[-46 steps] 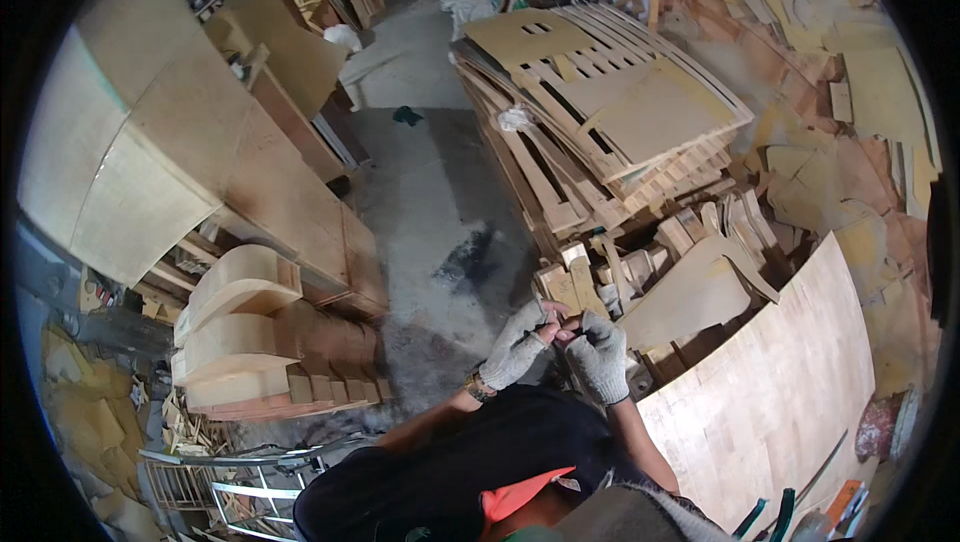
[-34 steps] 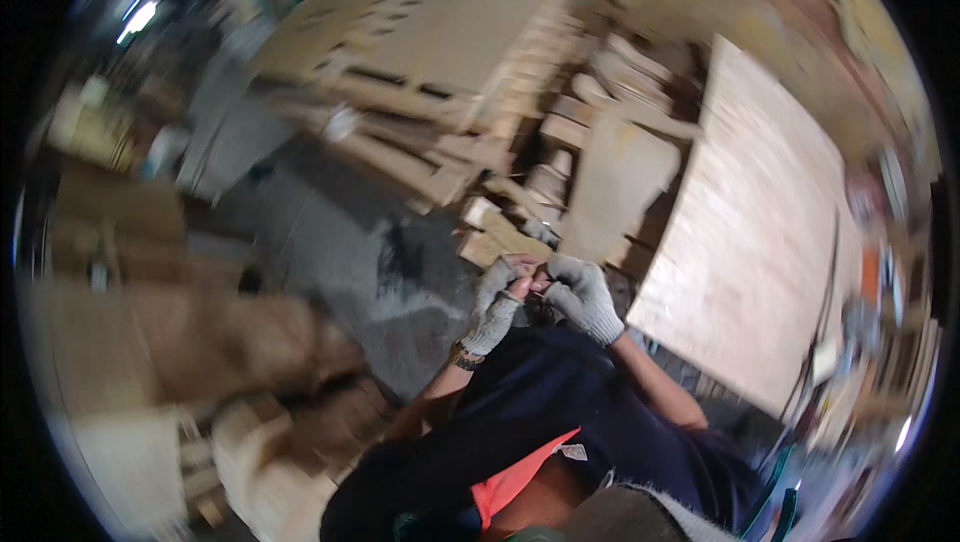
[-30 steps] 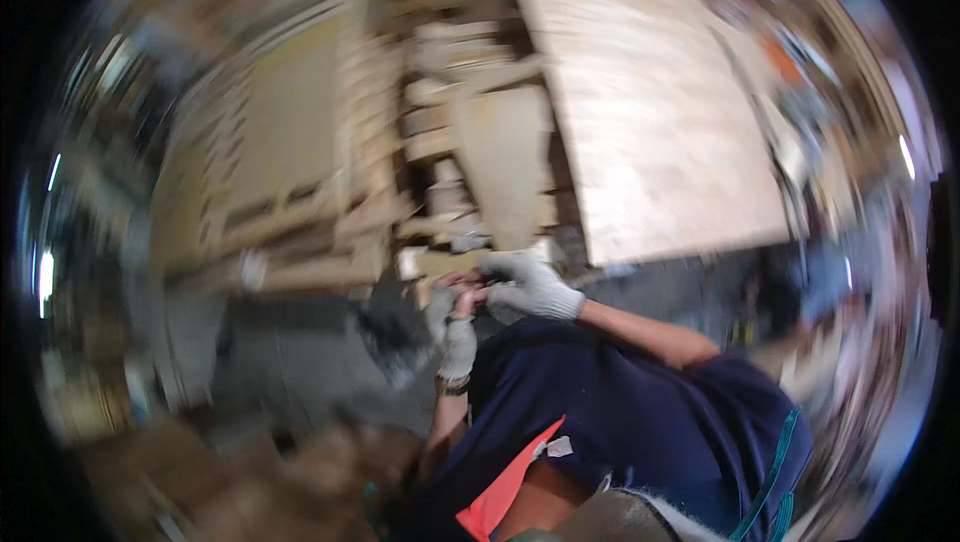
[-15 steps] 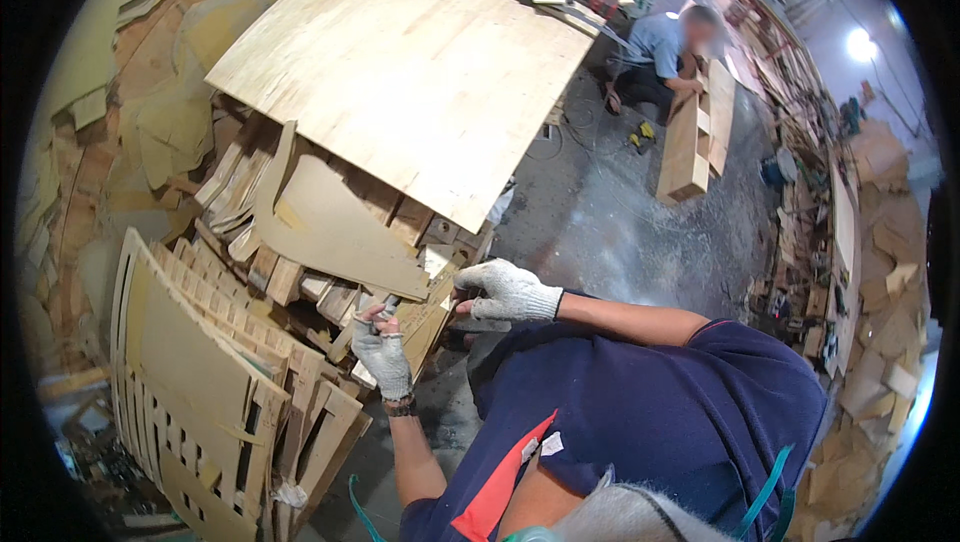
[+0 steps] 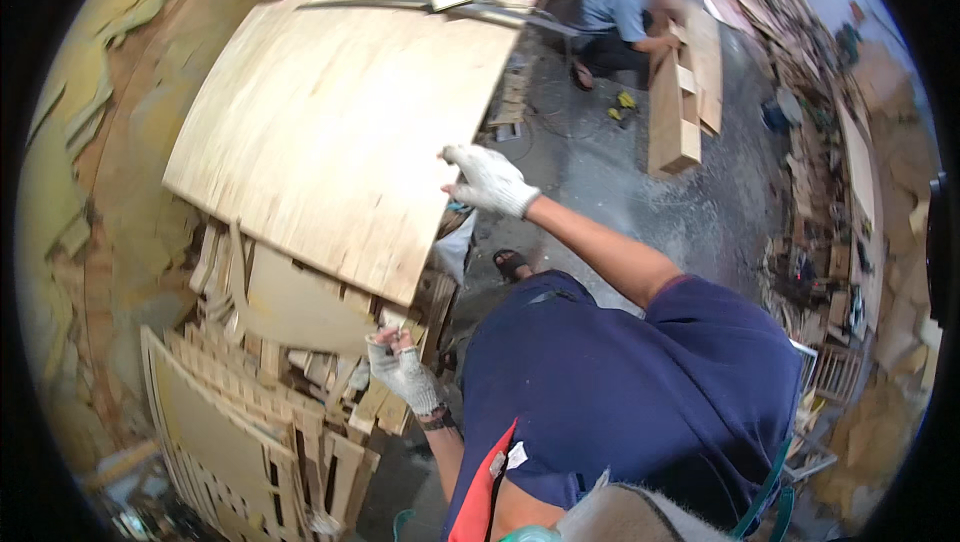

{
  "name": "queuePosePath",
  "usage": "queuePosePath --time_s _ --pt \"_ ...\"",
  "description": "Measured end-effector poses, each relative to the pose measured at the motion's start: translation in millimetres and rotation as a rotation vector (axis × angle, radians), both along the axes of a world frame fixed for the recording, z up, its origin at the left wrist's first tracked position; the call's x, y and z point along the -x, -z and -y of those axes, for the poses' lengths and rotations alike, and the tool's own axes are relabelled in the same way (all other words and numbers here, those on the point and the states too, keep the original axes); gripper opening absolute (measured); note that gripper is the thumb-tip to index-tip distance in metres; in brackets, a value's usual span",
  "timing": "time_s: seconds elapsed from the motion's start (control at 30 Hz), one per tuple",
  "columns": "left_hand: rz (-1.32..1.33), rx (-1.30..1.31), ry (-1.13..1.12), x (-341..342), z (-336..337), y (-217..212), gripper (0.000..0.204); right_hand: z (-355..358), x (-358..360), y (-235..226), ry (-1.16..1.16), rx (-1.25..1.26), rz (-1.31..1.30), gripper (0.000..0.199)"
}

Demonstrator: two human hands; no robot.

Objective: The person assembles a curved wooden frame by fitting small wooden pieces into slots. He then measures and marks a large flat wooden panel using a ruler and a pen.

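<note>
Both gloved hands' grip clamps a plywood sheet [image 5: 340,132] above grey workshop floor [image 5: 640,212].

Beside the pale tan plywood sheet [image 5: 340,122], both gloves are white knit: left hand [image 5: 400,370], right hand [image 5: 487,180]. The person's shirt [image 5: 620,402] below the sheet is navy, with an orange strip.

Probably woodworking shop: stacked plywood panels [image 5: 330,132]

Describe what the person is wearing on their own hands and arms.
Both the left hand and the right hand wear whitish knitted work gloves with ribbed cuffs. A dark band sits at the left wrist. The forearms are bare, and short navy sleeves cover the upper arms.
</note>
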State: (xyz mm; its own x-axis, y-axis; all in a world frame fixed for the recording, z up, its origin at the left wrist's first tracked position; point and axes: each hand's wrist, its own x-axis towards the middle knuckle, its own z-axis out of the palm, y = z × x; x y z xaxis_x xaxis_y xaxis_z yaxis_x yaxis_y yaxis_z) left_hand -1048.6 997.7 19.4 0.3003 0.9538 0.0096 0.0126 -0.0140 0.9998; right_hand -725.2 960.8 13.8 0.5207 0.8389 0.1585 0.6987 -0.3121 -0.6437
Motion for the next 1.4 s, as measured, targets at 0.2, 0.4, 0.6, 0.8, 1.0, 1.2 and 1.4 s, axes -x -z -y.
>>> queuePosePath --time_s 0.2,0.4,0.6,0.8,1.0,1.2,1.4 --pt "0.001 0.128 0.049 -67.7 32.4 4.8 0.021 -8.0 -197.5 38.3 0.399 0.232 0.157 0.068" --pt "-0.056 0.118 0.007 -79.6 21.4 -10.8 0.029 -11.4 -342.7 78.4 0.61 0.381 0.29 0.084" --pt "-0.087 0.178 -0.09 -88.0 34.3 -19.1 0.029 -2.4 -407.5 102.2 0.614 0.633 0.255 0.082" --pt "-0.13 0.259 -0.054 -98.5 50.8 -18.8 0.029 -1.9 -395.7 112.0 0.62 0.608 0.299 0.048" --pt "-0.163 0.289 -0.046 -96.8 55.2 -22.0 0.029 -24.8 -333.5 99.7 0.423 0.386 0.119 0.03" --pt "-0.12 0.291 -0.042 -97.4 47.5 -16.2 0.027 4.6 -207.2 113.2 0.364 0.188 -0.254 0.035" --pt "-0.086 0.25 0.086 -93.6 39.8 -10.3 0.028 116.5 -44.1 135.8 0.39 0.184 -0.358 0.036"
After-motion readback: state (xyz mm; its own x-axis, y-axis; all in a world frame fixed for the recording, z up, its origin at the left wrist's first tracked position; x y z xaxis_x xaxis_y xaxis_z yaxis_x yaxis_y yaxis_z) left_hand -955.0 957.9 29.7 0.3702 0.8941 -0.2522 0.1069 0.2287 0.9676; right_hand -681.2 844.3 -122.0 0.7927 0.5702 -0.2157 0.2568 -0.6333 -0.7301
